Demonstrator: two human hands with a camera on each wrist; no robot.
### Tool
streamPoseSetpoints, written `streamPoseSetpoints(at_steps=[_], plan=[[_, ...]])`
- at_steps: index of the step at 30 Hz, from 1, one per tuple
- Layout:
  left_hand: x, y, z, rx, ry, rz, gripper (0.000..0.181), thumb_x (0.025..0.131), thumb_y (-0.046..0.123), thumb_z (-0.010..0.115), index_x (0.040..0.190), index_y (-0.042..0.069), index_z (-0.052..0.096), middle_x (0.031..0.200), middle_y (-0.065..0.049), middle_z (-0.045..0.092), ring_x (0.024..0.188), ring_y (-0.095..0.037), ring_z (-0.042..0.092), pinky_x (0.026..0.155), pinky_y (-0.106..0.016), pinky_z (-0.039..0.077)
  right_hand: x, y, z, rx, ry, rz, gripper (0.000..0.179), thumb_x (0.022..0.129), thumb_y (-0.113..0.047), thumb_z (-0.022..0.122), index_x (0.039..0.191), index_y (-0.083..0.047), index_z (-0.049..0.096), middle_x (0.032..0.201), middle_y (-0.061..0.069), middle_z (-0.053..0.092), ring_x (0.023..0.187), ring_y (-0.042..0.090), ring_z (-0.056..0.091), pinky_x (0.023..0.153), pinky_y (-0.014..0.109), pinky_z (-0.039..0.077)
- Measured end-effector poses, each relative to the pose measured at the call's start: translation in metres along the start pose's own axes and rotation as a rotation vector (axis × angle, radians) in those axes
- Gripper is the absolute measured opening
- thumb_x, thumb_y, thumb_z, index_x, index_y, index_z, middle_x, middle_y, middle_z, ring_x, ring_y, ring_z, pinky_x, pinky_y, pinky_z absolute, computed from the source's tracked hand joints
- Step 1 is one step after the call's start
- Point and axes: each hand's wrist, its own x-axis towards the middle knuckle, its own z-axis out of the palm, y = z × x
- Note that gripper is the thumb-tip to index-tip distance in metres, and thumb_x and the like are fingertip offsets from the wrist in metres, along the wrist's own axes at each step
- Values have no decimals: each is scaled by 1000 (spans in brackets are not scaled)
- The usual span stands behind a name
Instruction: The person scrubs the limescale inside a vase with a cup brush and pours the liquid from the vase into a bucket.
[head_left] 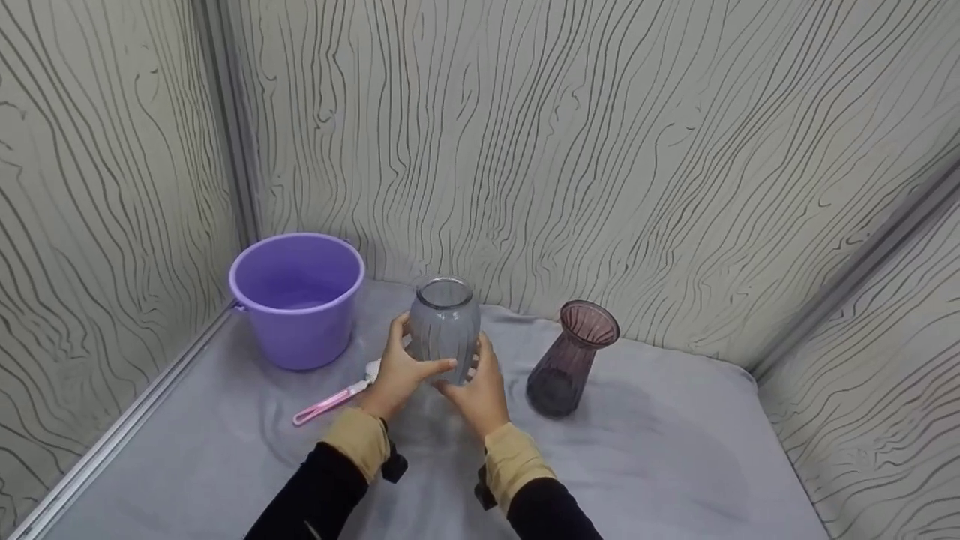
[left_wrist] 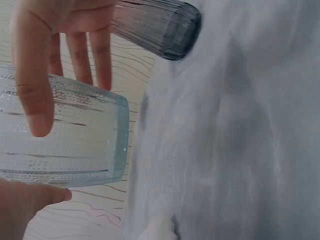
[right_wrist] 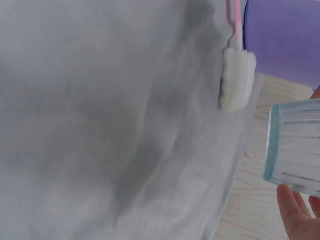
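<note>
Both hands hold a clear ribbed glass vase (head_left: 444,330) upright near the middle of the cloth, its round mouth facing up. The left hand (head_left: 397,373) grips its left side, with the thumb across the front. From the right side, the right hand (head_left: 482,390) curls round the lower body. The thick bluish base of the vase (right_wrist: 272,145) shows in the right wrist view, raised above the cloth. Left of the hands lies a sponge brush with a pink handle (head_left: 330,405); its white sponge head (right_wrist: 237,80) is partly hidden behind the left hand in the head view.
A purple bucket (head_left: 304,334) stands at the back left. On the right, a purple-tinted glass vase (head_left: 566,367) with a flared rim stands upright. Grey cloth (head_left: 660,450) covers the table, and patterned wall panels (head_left: 525,150) enclose the back and sides.
</note>
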Motion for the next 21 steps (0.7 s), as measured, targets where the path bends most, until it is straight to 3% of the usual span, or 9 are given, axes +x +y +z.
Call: streamPoseSetpoints(at_steps=[7,15,21], plan=[[4,-8,12,0,-74,28,104,72,9,92,152,9,26,152,-22,30,139,-43,38,111,-57,35,2,7,-13,-30,16,25,97,78,-14,89,154,-3,29,139,27,50,115,43,60,90,52,56],[5,-24,17,-9,-100,85,107,69,4,92,152,5,24,153,-23,28,144,-44,31,116,-59,27,4,16,-10,76,19,75,95,82,-6,84,156,-5,23,148,30,43,129,49,51,99,58,49],[6,-39,22,-24,-123,144,101,68,-6,87,149,-1,26,155,-27,28,147,-47,22,118,-60,22,6,27,-7,74,59,58,97,76,8,82,153,2,23,149,33,40,132,52,47,100,57,49]])
